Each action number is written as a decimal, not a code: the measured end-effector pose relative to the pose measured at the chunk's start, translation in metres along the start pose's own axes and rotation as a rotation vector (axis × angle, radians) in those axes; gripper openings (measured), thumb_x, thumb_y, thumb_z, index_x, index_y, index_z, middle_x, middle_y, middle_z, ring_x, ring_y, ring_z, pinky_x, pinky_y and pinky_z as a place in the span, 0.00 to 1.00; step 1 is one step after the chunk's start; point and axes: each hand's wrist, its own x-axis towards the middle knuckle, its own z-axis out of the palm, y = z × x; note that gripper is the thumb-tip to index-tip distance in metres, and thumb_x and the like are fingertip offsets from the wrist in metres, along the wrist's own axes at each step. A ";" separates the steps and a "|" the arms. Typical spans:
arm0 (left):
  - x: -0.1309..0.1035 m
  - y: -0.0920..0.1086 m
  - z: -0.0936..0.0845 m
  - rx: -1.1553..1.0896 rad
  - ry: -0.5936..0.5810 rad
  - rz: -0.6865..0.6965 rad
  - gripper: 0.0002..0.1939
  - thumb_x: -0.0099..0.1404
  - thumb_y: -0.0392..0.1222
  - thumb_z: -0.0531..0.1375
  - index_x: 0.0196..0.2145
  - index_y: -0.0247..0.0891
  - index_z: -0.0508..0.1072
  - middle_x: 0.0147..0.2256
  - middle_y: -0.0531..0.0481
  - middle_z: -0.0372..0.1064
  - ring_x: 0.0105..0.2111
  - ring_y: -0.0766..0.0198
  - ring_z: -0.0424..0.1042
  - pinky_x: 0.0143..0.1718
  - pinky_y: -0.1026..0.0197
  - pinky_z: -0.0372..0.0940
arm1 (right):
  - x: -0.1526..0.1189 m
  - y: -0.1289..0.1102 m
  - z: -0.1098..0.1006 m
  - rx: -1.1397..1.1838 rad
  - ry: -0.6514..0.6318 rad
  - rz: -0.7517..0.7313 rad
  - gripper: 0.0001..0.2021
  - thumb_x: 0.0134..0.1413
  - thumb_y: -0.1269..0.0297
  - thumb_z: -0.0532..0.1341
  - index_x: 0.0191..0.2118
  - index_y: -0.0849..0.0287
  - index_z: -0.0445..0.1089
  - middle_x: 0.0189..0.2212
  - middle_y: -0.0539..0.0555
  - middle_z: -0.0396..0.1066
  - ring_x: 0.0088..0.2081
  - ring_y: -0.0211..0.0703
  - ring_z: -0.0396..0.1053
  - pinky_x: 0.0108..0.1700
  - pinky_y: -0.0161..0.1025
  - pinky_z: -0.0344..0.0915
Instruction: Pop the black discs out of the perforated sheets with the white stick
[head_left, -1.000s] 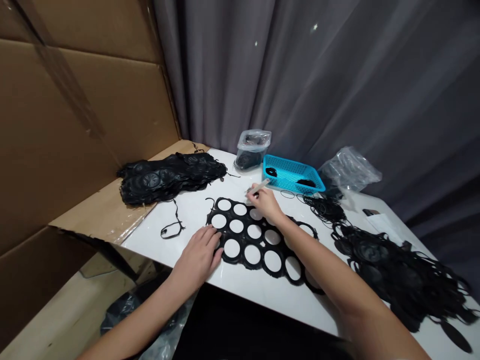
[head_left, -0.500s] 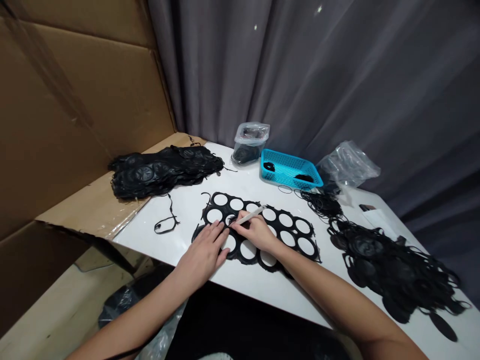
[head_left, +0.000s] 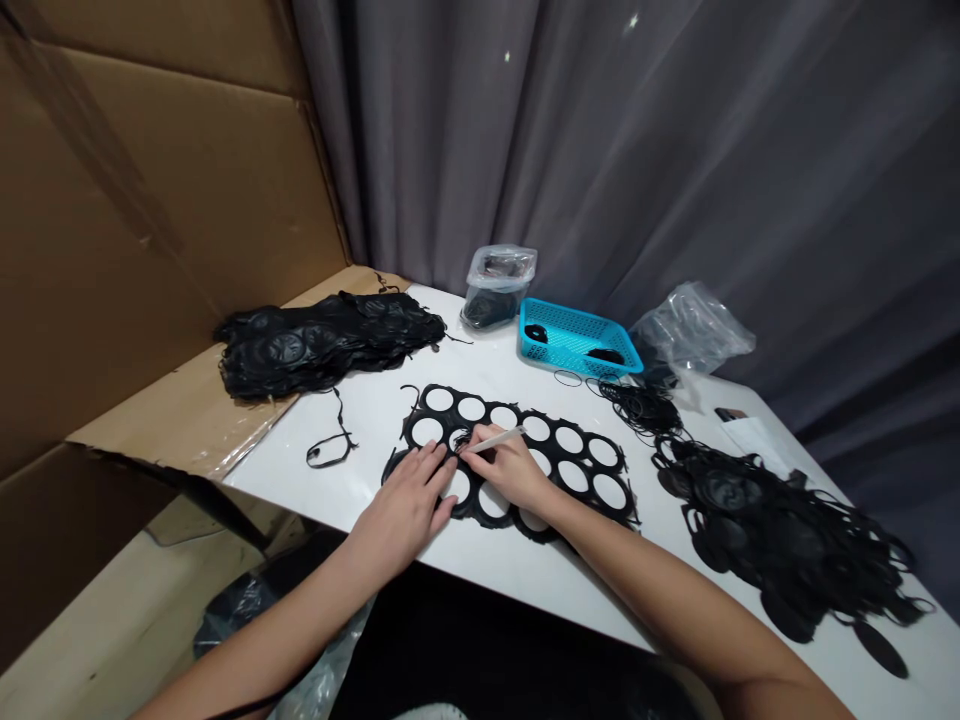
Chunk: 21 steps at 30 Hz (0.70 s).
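A black sheet [head_left: 551,447] with rows of round holes lies flat on the white table [head_left: 465,560]. My left hand [head_left: 405,500] rests spread on the sheet's left part, fingers flat and holding nothing. Closed round a slim pale pen-like tool [head_left: 496,440], my right hand [head_left: 510,470] is just to the right of my left fingertips. The tool's lower end is at the rim of a hole, where some loose black strands [head_left: 461,437] show. Its exact tip is too small to make out.
A black stack [head_left: 322,345] sits back left by cardboard [head_left: 150,200]. Behind the sheet stand a clear container [head_left: 496,290] and a blue basket [head_left: 581,340] with black pieces. Black rings [head_left: 649,408], a plastic bag [head_left: 690,330] and a black heap [head_left: 787,535] are right; a thin loop [head_left: 330,450] lies left.
The tool in my right hand leans a little lower than before. My left hand keeps its place on the sheet, and the whole view has shifted slightly.
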 end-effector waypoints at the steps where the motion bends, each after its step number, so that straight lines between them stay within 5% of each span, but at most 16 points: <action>1: 0.000 0.000 0.000 0.015 -0.007 0.002 0.22 0.71 0.43 0.54 0.60 0.34 0.66 0.61 0.36 0.64 0.64 0.47 0.60 0.62 0.42 0.60 | -0.002 0.000 0.002 -0.050 -0.008 -0.043 0.10 0.62 0.66 0.59 0.28 0.55 0.62 0.30 0.50 0.69 0.36 0.44 0.66 0.40 0.39 0.59; 7: 0.000 0.001 0.003 0.003 -0.008 -0.004 0.22 0.72 0.43 0.53 0.61 0.32 0.65 0.62 0.35 0.62 0.65 0.47 0.58 0.63 0.42 0.58 | 0.009 0.009 -0.001 -0.476 -0.110 -0.285 0.05 0.62 0.72 0.55 0.36 0.57 0.67 0.37 0.58 0.73 0.40 0.51 0.64 0.44 0.45 0.55; 11: -0.002 -0.001 0.005 -0.012 0.017 -0.028 0.21 0.72 0.43 0.52 0.59 0.34 0.68 0.61 0.36 0.64 0.64 0.46 0.60 0.63 0.41 0.59 | 0.050 0.034 -0.042 -0.589 0.185 -0.023 0.09 0.61 0.74 0.52 0.33 0.57 0.66 0.31 0.58 0.71 0.35 0.50 0.63 0.39 0.43 0.54; 15: 0.001 -0.001 0.000 0.012 0.021 -0.012 0.20 0.71 0.42 0.53 0.58 0.34 0.68 0.59 0.37 0.66 0.62 0.44 0.62 0.61 0.40 0.60 | 0.059 0.050 -0.078 -0.454 0.359 0.169 0.07 0.59 0.69 0.54 0.29 0.55 0.62 0.25 0.53 0.67 0.30 0.47 0.63 0.33 0.40 0.52; 21: 0.023 0.017 0.003 0.022 0.035 0.069 0.19 0.71 0.40 0.52 0.57 0.31 0.68 0.59 0.35 0.66 0.61 0.47 0.64 0.63 0.43 0.59 | 0.007 0.023 -0.061 -0.070 0.139 0.246 0.11 0.55 0.62 0.61 0.25 0.55 0.61 0.24 0.48 0.69 0.29 0.43 0.66 0.33 0.37 0.57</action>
